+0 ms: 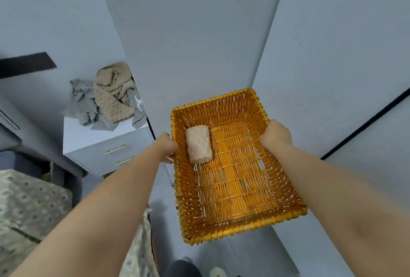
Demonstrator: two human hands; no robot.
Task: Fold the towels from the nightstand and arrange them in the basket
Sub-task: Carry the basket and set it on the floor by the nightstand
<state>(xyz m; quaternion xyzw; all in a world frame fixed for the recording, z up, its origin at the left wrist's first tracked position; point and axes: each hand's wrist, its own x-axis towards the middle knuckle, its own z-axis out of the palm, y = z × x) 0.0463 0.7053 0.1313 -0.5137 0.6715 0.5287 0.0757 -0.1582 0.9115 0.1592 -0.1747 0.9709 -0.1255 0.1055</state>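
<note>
Basket (241, 231): wicker, orange, held up in the air between both hands, well clear of the nightstand (75, 131), open side tipped toward the camera.

Inside: one folded beige towel (198, 145), rolled or folded compact, lying on the basket floor against the left wall near the far corner. Rest of the basket floor is bare.

Left hand (168, 147): fingers curled around the left rim, next to the folded towel. Right hand (276, 134): curled over the right rim, roughly opposite. Both are carrying the basket, neither touches a towel.

Pile (112, 97) on the nightstand: unfolded, crumpled, one beige bumpy towel on top of grey towel (83, 107) cloth. Grey could be one piece or two, can't tell from the heap.

Progress, my read: early. One towel done and placed; at least two left to fold and place. Plenty of room beside the folded one for a row. Basket probably needs setting down before either hand is free to fold.

Lower left: patterned bedding (28, 201).
</note>
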